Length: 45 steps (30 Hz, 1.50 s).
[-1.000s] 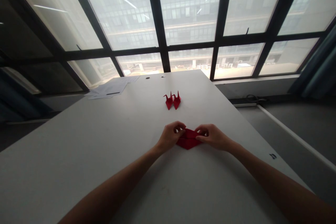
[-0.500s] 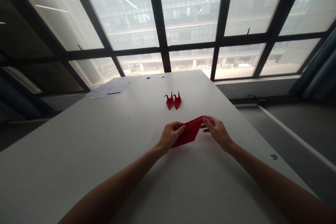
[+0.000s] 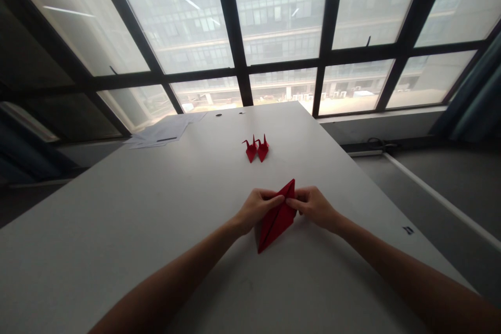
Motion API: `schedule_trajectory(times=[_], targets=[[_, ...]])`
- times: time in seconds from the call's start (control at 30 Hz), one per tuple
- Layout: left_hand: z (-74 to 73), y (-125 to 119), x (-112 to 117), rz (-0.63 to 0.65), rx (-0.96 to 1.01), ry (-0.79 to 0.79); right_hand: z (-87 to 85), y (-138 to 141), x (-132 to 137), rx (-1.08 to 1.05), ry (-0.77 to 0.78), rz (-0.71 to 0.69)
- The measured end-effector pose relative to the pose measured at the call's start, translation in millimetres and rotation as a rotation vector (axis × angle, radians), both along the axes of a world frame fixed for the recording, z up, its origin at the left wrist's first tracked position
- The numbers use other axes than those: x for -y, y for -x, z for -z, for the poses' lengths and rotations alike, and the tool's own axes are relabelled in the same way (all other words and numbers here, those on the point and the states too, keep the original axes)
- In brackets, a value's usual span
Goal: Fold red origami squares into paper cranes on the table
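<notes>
A folded sheet of red origami paper (image 3: 278,222) is held between my two hands, a long pointed diamond with a slit down its middle. One tip points up and away, the other down toward me. My left hand (image 3: 258,209) pinches its left side, thumb on top. From the right, my right hand (image 3: 315,207) pinches the paper with its thumb close to the left thumb. The fingers behind the paper are partly hidden. Beyond the hands, two red paper cranes (image 3: 251,153) stand side by side on the white table (image 3: 164,209).
White paper sheets (image 3: 160,130) lie at the table's far left, with a dark pen-like stick (image 3: 166,139) on them. A small dark mark (image 3: 408,230) is near the right edge. Tall windows (image 3: 282,10) rise behind the table.
The red paper has turned more upright, and its long diamond with the middle slit now faces me. My right hand has moved from the upper corner down and left, near my left thumb.
</notes>
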<state>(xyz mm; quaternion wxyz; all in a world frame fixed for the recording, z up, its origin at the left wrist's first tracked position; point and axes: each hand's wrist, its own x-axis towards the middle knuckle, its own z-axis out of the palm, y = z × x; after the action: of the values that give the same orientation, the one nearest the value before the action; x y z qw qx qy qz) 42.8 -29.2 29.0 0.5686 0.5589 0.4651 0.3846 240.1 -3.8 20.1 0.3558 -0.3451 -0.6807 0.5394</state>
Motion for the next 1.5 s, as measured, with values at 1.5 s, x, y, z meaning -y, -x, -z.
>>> schedule_trajectory(times=[1.5], targets=[[5.6,-8,-4,-0.290,0.421,0.044,8.1,9,6,-0.058,0.137,-0.019]])
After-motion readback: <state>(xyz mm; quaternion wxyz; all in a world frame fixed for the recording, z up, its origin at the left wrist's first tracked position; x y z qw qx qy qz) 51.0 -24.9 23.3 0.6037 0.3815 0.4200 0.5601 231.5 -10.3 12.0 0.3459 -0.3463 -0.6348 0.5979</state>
